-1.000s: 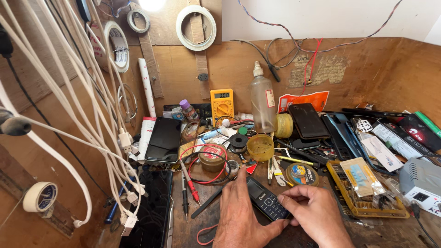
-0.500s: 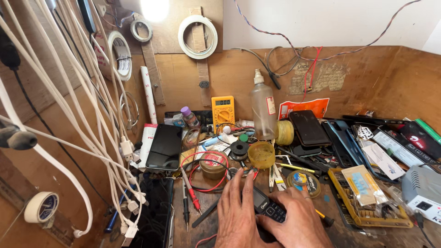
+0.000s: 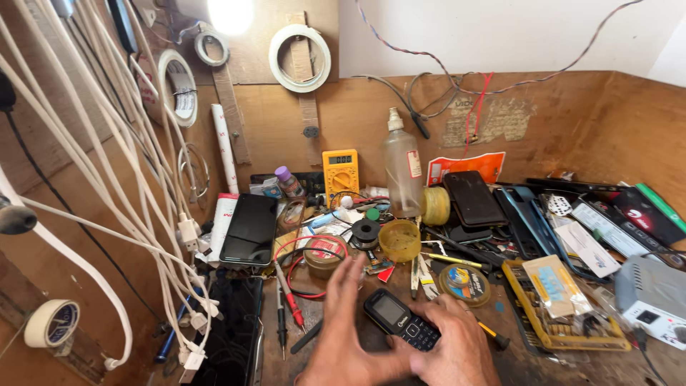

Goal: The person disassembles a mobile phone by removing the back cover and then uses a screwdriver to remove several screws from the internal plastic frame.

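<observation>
I see a small black keypad phone (image 3: 400,329) at the near middle of the cluttered wooden surface (image 3: 514,364), lying tilted with its screen end toward the far left. My right hand (image 3: 457,350) holds it from the near right, fingers clamped around its keypad end. My left hand (image 3: 343,322) hovers just left of the phone, fingers spread apart and blurred, gripping nothing that I can make out.

Just beyond the left hand sits a round tin (image 3: 325,254) ringed by a red wire, and a red-handled probe (image 3: 289,300) lies to its near left. A yellow translucent cup (image 3: 399,239) stands farther back, with a roll of solder wire (image 3: 464,282) to its near right. To the right rests a yellow parts tray (image 3: 522,314). At the far side stand a yellow multimeter (image 3: 340,171) and a clear squeeze bottle (image 3: 402,168). A black smartphone (image 3: 250,229) lies at the left, beneath hanging white cables (image 3: 107,164).
</observation>
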